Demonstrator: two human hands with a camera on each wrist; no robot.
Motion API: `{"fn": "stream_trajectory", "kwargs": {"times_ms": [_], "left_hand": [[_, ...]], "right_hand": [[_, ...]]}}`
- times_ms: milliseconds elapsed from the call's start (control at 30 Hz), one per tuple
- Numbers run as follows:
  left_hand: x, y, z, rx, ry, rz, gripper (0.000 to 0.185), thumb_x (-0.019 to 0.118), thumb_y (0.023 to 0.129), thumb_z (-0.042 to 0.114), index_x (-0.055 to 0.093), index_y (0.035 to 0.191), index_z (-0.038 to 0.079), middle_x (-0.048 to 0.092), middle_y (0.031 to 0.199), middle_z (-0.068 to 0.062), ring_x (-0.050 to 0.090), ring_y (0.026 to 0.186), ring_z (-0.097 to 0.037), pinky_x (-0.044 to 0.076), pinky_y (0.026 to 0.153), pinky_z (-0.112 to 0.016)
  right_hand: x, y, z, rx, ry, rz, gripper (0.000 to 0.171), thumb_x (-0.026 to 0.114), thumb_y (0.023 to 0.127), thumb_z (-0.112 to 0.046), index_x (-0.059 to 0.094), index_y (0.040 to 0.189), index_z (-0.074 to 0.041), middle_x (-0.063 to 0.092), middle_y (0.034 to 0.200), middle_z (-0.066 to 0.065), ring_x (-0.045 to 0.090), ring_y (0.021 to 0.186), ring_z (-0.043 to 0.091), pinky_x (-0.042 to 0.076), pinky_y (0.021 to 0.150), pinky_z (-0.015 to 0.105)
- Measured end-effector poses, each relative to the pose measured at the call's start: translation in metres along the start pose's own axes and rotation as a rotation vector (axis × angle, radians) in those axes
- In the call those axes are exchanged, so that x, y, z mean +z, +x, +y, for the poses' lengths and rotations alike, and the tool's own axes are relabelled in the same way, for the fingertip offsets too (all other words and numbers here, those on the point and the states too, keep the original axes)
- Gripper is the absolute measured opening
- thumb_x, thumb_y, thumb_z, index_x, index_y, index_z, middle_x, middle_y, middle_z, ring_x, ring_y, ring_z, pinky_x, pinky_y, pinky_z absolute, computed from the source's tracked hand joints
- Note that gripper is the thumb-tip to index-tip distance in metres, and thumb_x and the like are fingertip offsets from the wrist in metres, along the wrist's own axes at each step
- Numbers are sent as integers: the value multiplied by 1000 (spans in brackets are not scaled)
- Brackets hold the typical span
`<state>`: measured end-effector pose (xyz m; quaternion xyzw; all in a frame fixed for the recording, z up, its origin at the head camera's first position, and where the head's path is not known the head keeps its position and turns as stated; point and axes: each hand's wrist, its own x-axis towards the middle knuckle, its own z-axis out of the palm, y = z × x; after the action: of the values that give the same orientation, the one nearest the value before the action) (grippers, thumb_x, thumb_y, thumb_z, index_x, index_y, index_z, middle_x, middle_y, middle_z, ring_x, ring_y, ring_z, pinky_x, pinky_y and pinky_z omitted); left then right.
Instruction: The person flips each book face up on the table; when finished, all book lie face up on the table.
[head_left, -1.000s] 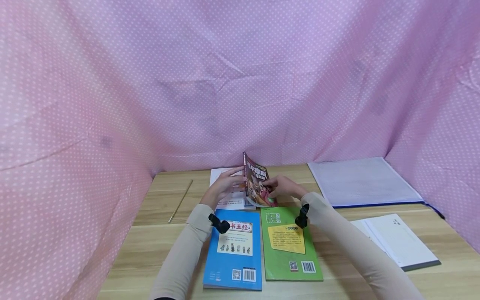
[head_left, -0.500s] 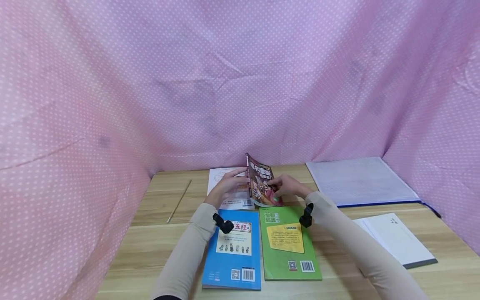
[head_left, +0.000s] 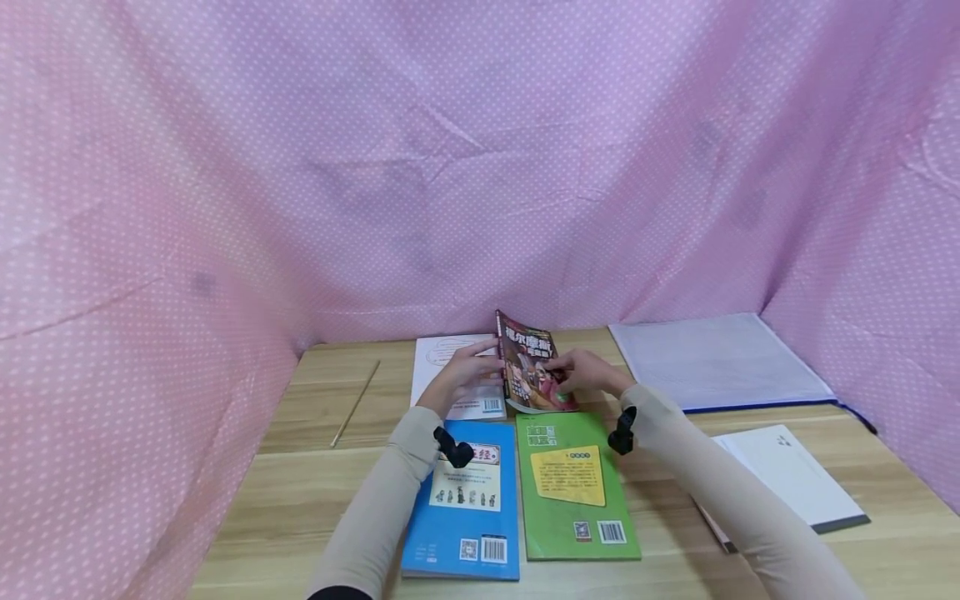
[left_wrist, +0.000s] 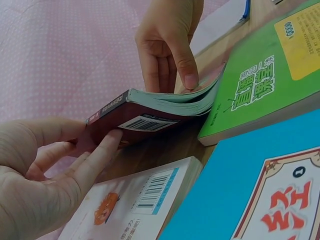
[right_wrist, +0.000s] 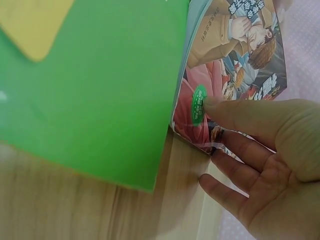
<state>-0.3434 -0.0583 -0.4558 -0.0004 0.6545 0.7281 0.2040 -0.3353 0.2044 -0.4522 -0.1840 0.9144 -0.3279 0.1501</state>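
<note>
A dark-covered paperback (head_left: 531, 371) stands tilted over the wooden table, its lower edge near the green book (head_left: 573, 487). My left hand (head_left: 480, 371) lies against its back cover with straight fingers; in the left wrist view the fingers (left_wrist: 100, 150) touch the cover by the barcode of the paperback (left_wrist: 145, 117). My right hand (head_left: 572, 379) pinches the front cover. The thumb (right_wrist: 220, 107) presses beside a green sticker on the paperback (right_wrist: 235, 55), with the other fingers under it. The right hand (left_wrist: 170, 65) also shows at the page edges.
A blue book (head_left: 465, 500) lies beside the green one, and a white book (head_left: 450, 367) lies under my left hand. A thin stick (head_left: 356, 402) lies at the left, a grey folder (head_left: 716, 360) and a white notebook (head_left: 783, 475) at the right. Pink dotted cloth (head_left: 480, 167) walls the table.
The paperback has tipped further to the right and lower toward the table, with both hands following it.
</note>
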Motion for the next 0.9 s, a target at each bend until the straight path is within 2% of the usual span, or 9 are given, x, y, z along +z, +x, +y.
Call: {"fn": "stream_trajectory", "kwargs": {"times_ms": [167, 300, 400, 500, 700, 900], "left_hand": [[4, 2, -1, -18, 14, 2, 62, 64, 96, -1, 45, 154, 13, 56, 144, -23, 62, 126, -40, 55, 103, -49], [6, 4, -2, -18, 33, 11, 62, 63, 97, -2, 45, 154, 12, 54, 145, -23, 63, 124, -36, 57, 101, -48], [8, 6, -2, -23, 42, 12, 61, 62, 98, -2, 45, 155, 12, 56, 143, -24, 64, 123, -34, 58, 100, -47], [9, 7, -2, -27, 47, 10, 62, 61, 97, -3, 44, 155, 13, 55, 144, -25, 63, 125, -36, 58, 100, -46], [11, 9, -1, -40, 60, 9, 64, 61, 96, -6, 44, 155, 13, 50, 151, -25, 60, 129, -38, 58, 100, -45], [14, 10, -4, -55, 68, 28, 63, 60, 96, -7, 46, 154, 12, 55, 144, -24, 65, 121, -35, 59, 97, -42]], "right_hand": [[-4, -5, 2, 8, -8, 2, 51, 76, 88, -3, 62, 138, -2, 61, 140, 23, 55, 100, 26, 49, 81, 30], [-7, -7, 4, 21, -24, 1, 52, 77, 89, -5, 62, 139, -3, 57, 145, 23, 57, 121, 34, 54, 97, 42], [-9, -7, 7, 35, -21, -5, 52, 76, 89, -5, 62, 139, -4, 55, 148, 22, 51, 135, 40, 50, 108, 50], [-11, -7, 10, 22, -26, -9, 52, 77, 89, -4, 62, 139, -3, 54, 148, 24, 50, 136, 44, 51, 108, 52], [-13, -7, 15, -3, -26, -2, 53, 78, 88, -3, 62, 138, -1, 55, 147, 25, 52, 135, 43, 50, 108, 53], [-15, -9, 17, 9, -18, 2, 52, 77, 88, -2, 62, 138, -2, 53, 148, 26, 47, 139, 44, 47, 110, 54]]}}
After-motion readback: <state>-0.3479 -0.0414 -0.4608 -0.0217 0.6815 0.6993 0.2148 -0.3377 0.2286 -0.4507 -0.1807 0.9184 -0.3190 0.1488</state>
